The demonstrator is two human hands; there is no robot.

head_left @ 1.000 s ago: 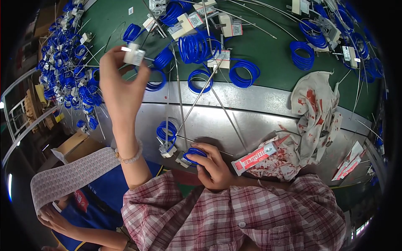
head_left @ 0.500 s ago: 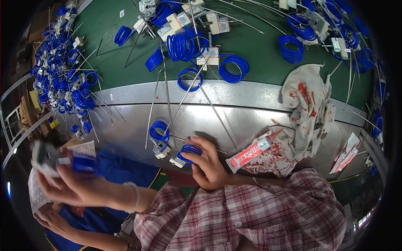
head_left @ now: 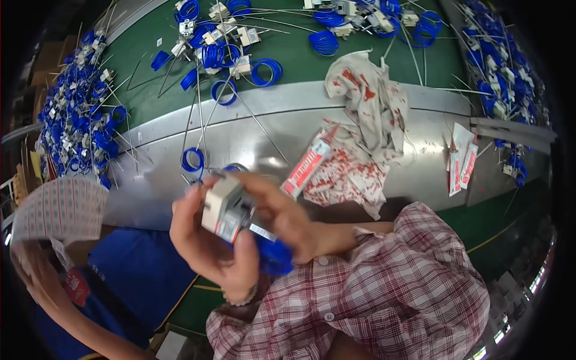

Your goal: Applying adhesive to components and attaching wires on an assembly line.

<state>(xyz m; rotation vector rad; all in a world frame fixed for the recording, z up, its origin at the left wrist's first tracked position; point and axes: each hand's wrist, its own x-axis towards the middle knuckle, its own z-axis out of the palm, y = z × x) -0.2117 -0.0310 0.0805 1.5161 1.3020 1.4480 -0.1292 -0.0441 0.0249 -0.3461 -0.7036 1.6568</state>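
Observation:
My left hand [head_left: 207, 255] is raised above the near edge of the metal ledge. Its fingers and thumb are closed on a thermostat [head_left: 223, 207], a cream block with a metal bracket and a coil of blue tubing [head_left: 274, 255]. Bent over the other side of the same block is my right hand [head_left: 294, 219], slightly blurred, its thumb mostly hidden. Behind my fingers, another blue coil [head_left: 193, 159] stands on the ledge, with part of one more beside it. A red-and-white tube [head_left: 309, 165] with a pointed nozzle lies past my right hand.
A red-stained rag [head_left: 375, 114] is draped over the metal ledge [head_left: 258, 132]. Two more tubes [head_left: 459, 159] lie to its right. Thermostats with long thin rods lie on the green surface [head_left: 144, 90], heaped at both sides. At left, another person's arm [head_left: 78, 318] is near a blurred printed sheet [head_left: 60, 210].
My left hand has brought the thermostat from the far left to the middle. My right hand has risen from the coil on the ledge to meet it. The view has swung right.

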